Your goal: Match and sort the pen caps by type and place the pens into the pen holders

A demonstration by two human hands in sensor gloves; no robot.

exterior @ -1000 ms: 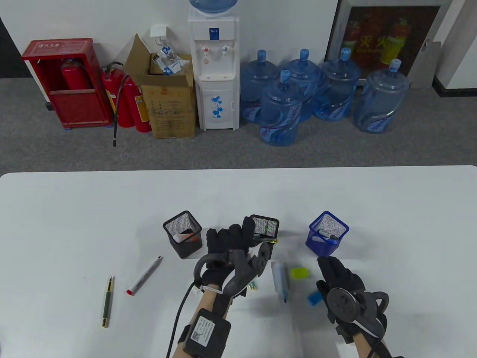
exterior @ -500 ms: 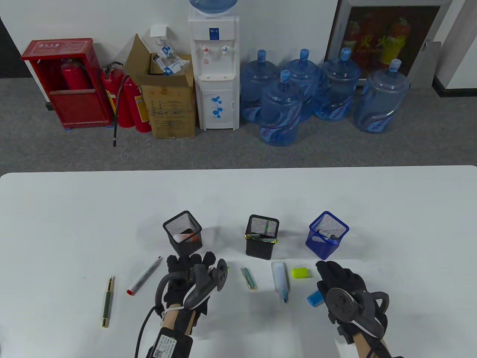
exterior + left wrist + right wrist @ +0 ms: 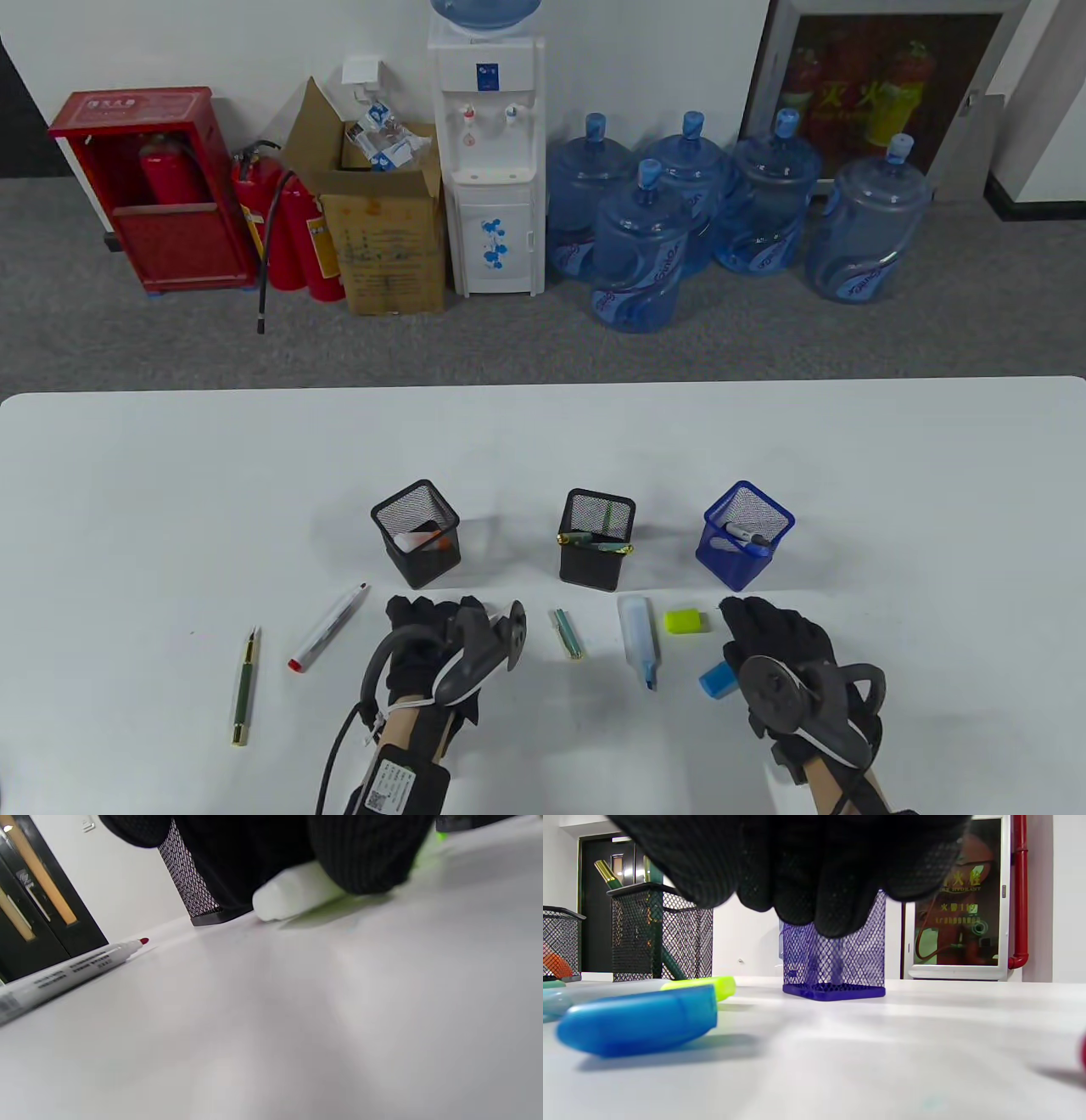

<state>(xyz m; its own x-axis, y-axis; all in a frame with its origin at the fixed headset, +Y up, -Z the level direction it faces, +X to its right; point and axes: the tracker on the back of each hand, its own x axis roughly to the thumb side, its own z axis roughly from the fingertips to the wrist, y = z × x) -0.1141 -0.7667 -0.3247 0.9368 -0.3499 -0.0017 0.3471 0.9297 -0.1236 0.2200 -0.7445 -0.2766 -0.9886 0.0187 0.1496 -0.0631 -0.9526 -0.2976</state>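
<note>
My left hand is down on the table in front of the left black mesh holder. In the left wrist view its fingers curl over a white highlighter body; the hand hides that highlighter in the table view. My right hand rests empty in front of the blue holder, fingers relaxed. A middle black holder contains a green pen. Loose on the table are a white red-tipped marker, a green pen, a green cap, a blue highlighter, a yellow-green cap and a blue cap.
The white table is bare at the back and on both far sides. Beyond its far edge stand water bottles, a dispenser, a cardboard box and fire extinguishers on the floor.
My left hand has drawn back from the middle holder, gone left and come down in front of the left holder. The right hand has stayed put.
</note>
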